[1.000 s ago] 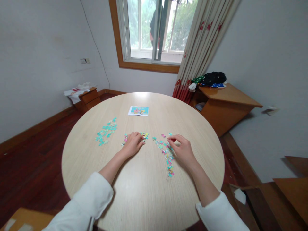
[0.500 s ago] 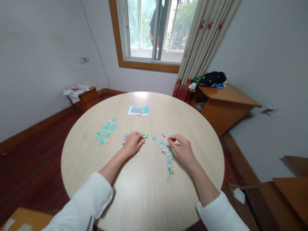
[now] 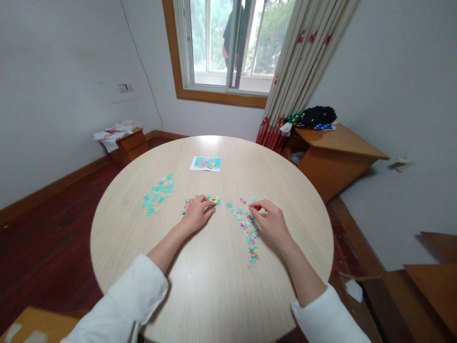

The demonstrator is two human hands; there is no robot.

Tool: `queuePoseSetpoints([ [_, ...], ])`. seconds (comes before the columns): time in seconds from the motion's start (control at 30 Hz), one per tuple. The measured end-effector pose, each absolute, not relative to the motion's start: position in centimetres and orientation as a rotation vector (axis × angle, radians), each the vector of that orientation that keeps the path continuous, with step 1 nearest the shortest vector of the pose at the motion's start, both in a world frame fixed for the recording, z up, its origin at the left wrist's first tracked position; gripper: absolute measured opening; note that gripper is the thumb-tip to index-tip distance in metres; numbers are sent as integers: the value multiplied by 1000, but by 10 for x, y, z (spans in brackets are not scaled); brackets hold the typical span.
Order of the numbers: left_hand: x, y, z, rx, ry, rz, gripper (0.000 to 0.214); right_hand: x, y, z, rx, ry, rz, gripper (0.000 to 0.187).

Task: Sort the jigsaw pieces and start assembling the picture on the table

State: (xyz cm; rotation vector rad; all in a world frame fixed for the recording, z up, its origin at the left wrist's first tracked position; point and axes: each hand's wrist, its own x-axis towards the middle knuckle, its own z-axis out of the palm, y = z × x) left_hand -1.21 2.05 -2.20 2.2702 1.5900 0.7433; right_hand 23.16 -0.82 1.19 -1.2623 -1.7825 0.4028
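Note:
My left hand (image 3: 198, 212) rests over a cluster of colourful jigsaw puzzle pieces (image 3: 215, 198) in the middle of the round table. Its thumb and fingers close around a small puzzle piece at their tips, mostly hidden. Over the right-hand scatter of pieces (image 3: 253, 234) is my right hand (image 3: 272, 221), thumb and forefinger brought together in a pinch. Whatever those tips hold is too small to make out. A pink piece (image 3: 243, 201) lies just left of them. Behind both hands a printed picture card (image 3: 206, 164) lies flat, showing cartoon figures on turquoise.
A loose group of mostly turquoise pieces (image 3: 157, 194) lies at the left of the table (image 3: 200, 290). Clothes (image 3: 317, 116) are heaped on a wooden desk (image 3: 342, 143) at the back right. Beyond the window (image 3: 228, 47) a person (image 3: 230, 35) is partly visible.
Almost nothing differs. Both hands keep their places over the pieces, and the view has shifted very slightly.

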Motion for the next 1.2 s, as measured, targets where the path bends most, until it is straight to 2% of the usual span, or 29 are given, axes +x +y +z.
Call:
queuePoseSetpoints([
  [0.63,-11,19,-23,2246,1625,738,19,232,-8,10,-1260,-1788,420,13],
  [0.8,-14,19,-23,2158,1577,840,24,232,-8,11,-1258,-1789,413,13],
  [1.07,-17,21,-23,2109,1613,892,5,232,-9,13,-1245,-1802,403,13],
  [1.2,-18,21,-24,2095,1614,894,5,232,-10,13,-1238,-1809,392,13],
])
